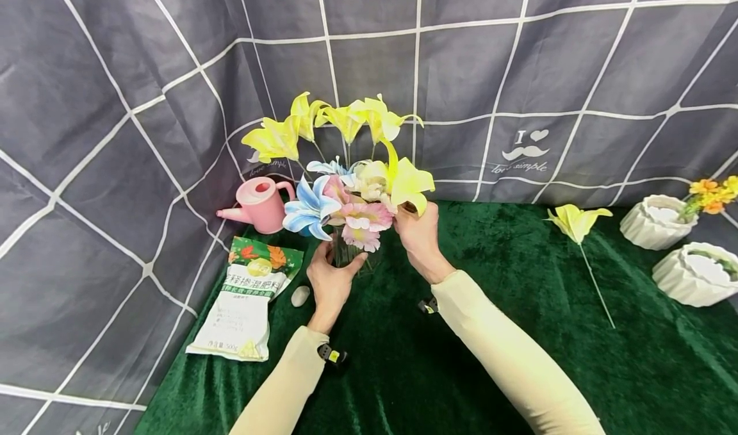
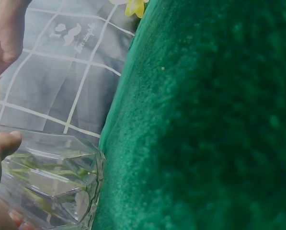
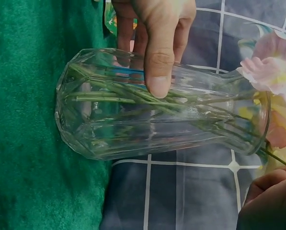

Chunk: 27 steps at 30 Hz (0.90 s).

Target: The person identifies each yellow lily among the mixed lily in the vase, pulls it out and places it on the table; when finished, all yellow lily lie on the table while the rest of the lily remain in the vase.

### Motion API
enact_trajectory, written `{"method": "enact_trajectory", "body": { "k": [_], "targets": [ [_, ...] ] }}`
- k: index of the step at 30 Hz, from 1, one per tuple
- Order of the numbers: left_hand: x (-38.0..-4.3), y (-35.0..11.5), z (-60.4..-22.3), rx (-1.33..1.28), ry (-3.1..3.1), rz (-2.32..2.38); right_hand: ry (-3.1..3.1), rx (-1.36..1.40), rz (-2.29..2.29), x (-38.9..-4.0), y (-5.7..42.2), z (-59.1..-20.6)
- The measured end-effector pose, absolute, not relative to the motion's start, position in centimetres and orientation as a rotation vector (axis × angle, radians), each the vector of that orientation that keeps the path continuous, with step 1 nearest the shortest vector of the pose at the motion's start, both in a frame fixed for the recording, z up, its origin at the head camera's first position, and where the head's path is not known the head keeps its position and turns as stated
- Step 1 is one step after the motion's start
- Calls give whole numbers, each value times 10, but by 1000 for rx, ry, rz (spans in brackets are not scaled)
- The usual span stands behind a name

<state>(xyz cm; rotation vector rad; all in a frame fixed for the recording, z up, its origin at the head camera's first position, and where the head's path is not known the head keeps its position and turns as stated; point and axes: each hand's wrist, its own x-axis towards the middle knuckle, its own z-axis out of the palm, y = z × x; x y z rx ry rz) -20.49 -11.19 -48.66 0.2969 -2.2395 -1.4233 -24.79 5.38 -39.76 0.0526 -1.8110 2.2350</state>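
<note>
My left hand (image 1: 333, 280) grips a clear faceted glass vase (image 3: 133, 139) around its body, with the thumb on the near side. Green stems (image 3: 119, 98) cross inside the glass. Above the rim spread a blue lily (image 1: 311, 209), pink ruffled flowers (image 1: 368, 218) and several yellow lilies (image 1: 344, 121). At the vase mouth, on the right, my right hand (image 1: 419, 238) pinches the thin stem of a yellow lily (image 1: 410, 185); in the right wrist view this stem runs into the mouth. Blossoms cover most of the vase in the head view.
Left of the vase are a pink watering can (image 1: 261, 205), a fertilizer bag (image 1: 242, 307) and a pale stone (image 1: 300, 296). A single yellow lily (image 1: 578, 222) lies on the green cloth (image 1: 496, 262) at right, near two white ribbed pots (image 1: 657, 227), one with orange flowers.
</note>
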Motion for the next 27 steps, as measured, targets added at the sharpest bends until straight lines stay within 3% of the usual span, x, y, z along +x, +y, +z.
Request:
{"method": "enact_trajectory", "body": {
  "k": [27],
  "targets": [
    [-203, -111, -488, 268, -2212, -1455, -1431, 176, 2271, -249, 64, -388]
  ]
}}
